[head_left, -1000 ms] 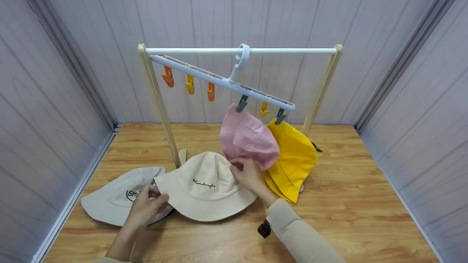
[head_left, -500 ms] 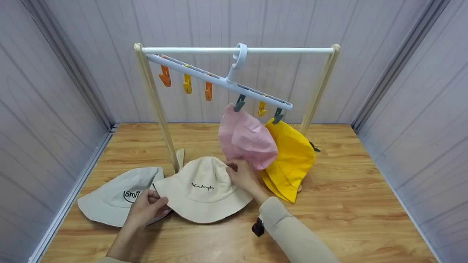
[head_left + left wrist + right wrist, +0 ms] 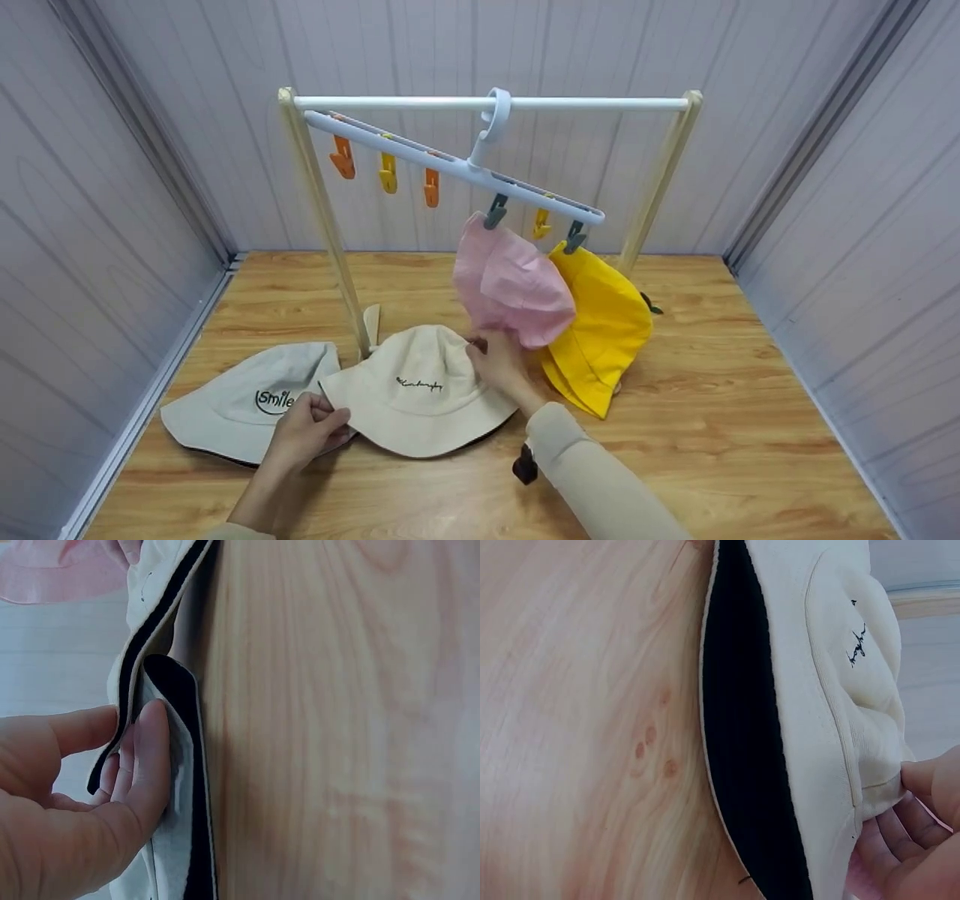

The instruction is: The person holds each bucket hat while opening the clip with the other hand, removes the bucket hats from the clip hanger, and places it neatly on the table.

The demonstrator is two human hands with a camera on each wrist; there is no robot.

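Note:
A cream bucket hat (image 3: 420, 397) with dark script on its crown and a black lining is held low over the wooden table. My left hand (image 3: 309, 431) pinches the left end of its brim, with the thumb and fingers on either side of the edge in the left wrist view. On the other side, my right hand (image 3: 501, 366) pinches the crown fabric, as the right wrist view also shows. A pale grey bucket hat (image 3: 225, 409) marked "smile" lies on the table, partly behind my left hand and the cream brim.
A wooden stand with a white rod (image 3: 600, 103) carries a tilted pale blue clip hanger (image 3: 450, 163). Grey clips hold a pink hat (image 3: 517, 289) and a yellow hat (image 3: 604, 322) on its lower right side. Orange and yellow clips (image 3: 388, 174) hang along its left.
The cream hat has come down slightly, both hands still gripping it. More of the grey hat's lettering shows beside my left hand. The hanging hats look the same.

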